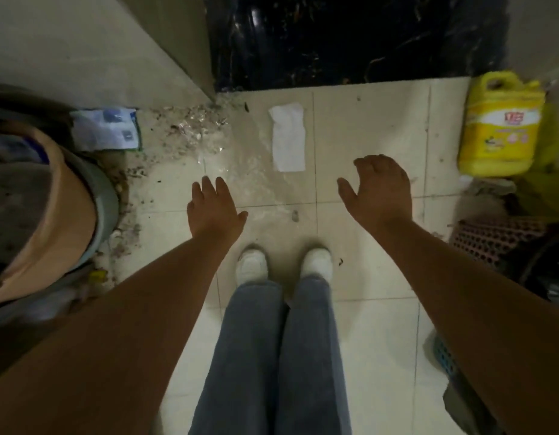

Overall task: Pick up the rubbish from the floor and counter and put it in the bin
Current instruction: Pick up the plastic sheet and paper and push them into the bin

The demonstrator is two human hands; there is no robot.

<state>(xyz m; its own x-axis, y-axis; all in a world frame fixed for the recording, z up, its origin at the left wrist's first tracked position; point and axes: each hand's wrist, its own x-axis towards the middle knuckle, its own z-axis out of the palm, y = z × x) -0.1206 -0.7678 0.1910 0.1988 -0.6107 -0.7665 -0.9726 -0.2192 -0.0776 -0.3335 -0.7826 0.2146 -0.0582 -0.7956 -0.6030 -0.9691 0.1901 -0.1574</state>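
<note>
My left hand (214, 208) and right hand (380, 191) spread wide, empty. White paper (287, 138) on floor tile ahead, blue-white wrapper (107, 128) beside bin (52, 215) at left. Pickup looks barely begun.

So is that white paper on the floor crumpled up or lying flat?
Lying flat. The white paper is spread out on the floor tiles as a long strip, only slightly wrinkled at its far end.
</note>
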